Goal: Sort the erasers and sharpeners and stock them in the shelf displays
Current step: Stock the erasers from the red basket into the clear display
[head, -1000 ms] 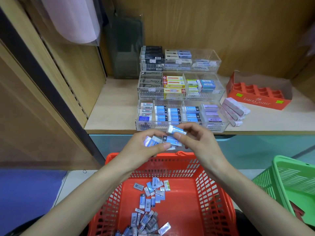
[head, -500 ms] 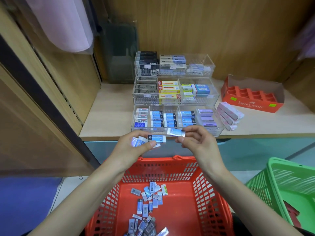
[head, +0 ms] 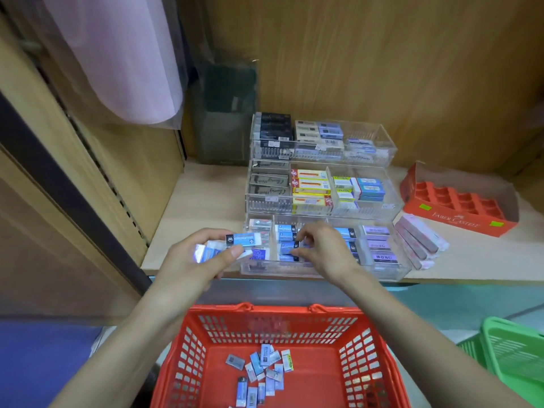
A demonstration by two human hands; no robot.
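**A:** What's the spot like?

**B:** Pale wood shelf [head: 206,207] with a wood-panel wall [head: 382,69] behind it. Three clear trays [head: 323,210] step up toward the far side, and there's one orange box [head: 459,222] on the right. Two baskets sit below on the near side: a red basket [head: 276,312] and a green basket [head: 512,346] further right.

**A:** And the erasers?

**B:** The left hand [head: 191,266] grips a small bunch of erasers [head: 243,240], thumb on top, at the left corner of the near tray [head: 294,270]. The right hand [head: 326,254] has its fingers curled down, pinching a single eraser [head: 297,245] inside that tray's second compartment from the left. Loose erasers [head: 265,366] lie in the red basket, well below both hands, and they overlap too much to count.
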